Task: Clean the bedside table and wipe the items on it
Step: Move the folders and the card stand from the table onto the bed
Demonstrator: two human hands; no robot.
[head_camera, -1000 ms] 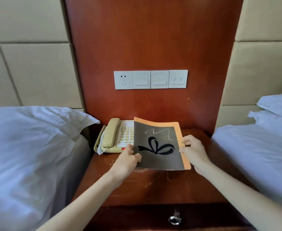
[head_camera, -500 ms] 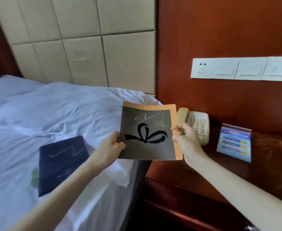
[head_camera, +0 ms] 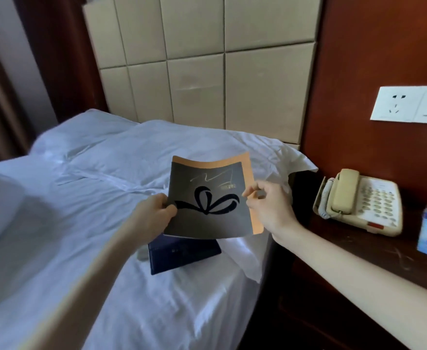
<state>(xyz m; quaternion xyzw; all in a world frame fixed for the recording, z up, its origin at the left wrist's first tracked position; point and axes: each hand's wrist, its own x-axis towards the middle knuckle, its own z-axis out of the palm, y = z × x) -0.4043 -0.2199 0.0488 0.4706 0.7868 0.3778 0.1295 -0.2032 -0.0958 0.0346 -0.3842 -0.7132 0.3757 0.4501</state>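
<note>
Aloft, booklet [head_camera: 208, 223] between left hand [head_camera: 153, 215], right hand [head_camera: 270, 210].

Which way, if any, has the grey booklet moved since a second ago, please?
Yes: the booklet has moved left, from in front of the telephone to over the bed.

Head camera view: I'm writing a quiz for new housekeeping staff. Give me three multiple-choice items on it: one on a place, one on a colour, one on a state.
1. Where does the dark blue folder lie?
A. on the floor
B. on the bed, below the held booklet
C. in a drawer

2. What colour is the booklet's border?
A. orange
B. green
C. white

3. The telephone handset is:
A. lifted to an ear
B. dangling by its cord
C. resting on its cradle

Answers:
1 B, its blue corner shows on the sheet under the booklet.
2 A, an orange strip edges the top and right.
3 C, it lies seated along the base.
</note>
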